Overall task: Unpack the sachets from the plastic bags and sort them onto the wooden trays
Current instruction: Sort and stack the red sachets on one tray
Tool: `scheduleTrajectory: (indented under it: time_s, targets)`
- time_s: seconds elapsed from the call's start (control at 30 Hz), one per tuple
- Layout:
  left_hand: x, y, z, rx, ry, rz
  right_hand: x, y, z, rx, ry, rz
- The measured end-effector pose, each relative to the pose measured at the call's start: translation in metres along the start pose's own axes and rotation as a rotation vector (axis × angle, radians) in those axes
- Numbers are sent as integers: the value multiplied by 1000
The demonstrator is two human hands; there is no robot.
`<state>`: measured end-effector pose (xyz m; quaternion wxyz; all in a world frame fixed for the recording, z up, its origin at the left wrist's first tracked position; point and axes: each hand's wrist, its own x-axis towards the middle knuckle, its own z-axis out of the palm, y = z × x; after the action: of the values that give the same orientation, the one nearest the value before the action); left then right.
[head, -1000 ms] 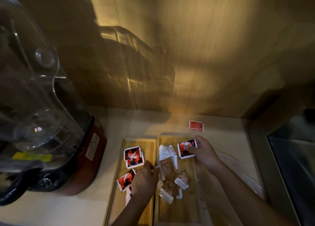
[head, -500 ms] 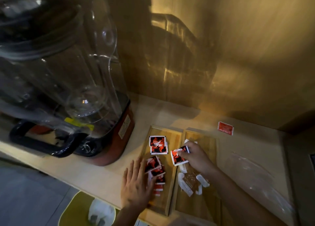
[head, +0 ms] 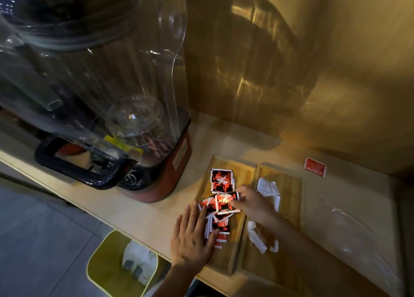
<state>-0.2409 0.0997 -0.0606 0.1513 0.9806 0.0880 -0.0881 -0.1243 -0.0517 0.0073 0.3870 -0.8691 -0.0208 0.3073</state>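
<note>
While left hand [head: 192, 236] lies flat, fingers spread | right hand [head: 248, 201] pinches red sachet [head: 226, 203] | left tray [head: 244, 169]

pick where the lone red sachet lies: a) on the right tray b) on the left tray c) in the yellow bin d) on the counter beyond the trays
d: the lone red sachet lies flat on the bare counter, past the far right corner of the right tray, touching neither tray.

Two trays [head: 246, 173] are placed side by side at lower centre, the blender [head: 112, 117] at their left, a bin [head: 98, 263] below.
</note>
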Motion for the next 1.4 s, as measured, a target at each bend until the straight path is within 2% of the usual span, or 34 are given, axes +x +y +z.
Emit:
scheduleTrajectory:
  time_s: [0.07,0.13,0.27,0.43,0.57,0.77,0.97,1.03,1.13,1.2,1.4]
  targets:
    - [1,-1,-1,46,50,-8,5,7,-2,-36,42,20]
    - [1,-1,-1,73,-53,-39,9,12,-7,-71,104,-14]
    - [2,-2,-3,63,-124,-46,15,18,-30,-24,206,-35]
    - [2,-1,-1,75,-122,-40,30,40,-69,31,367,51]
    - [2,0,3,64,-73,-56,48,72,-107,-50,489,99]
    - [0,0,3,26,16,-27,57,100,-148,-178,526,196]
    - [-1,1,1,14,-10,-43,65,120,-166,-328,451,241]
    - [-1,2,-1,6,-1,-44,66,124,-171,-305,443,296]
    - [1,3,-1,8,16,-46,71,135,-174,-107,390,329]
    - [1,4,-3,29,22,-50,80,148,-172,-70,355,304]
    - [0,7,-4,-18,5,-58,79,116,-159,-93,590,227]
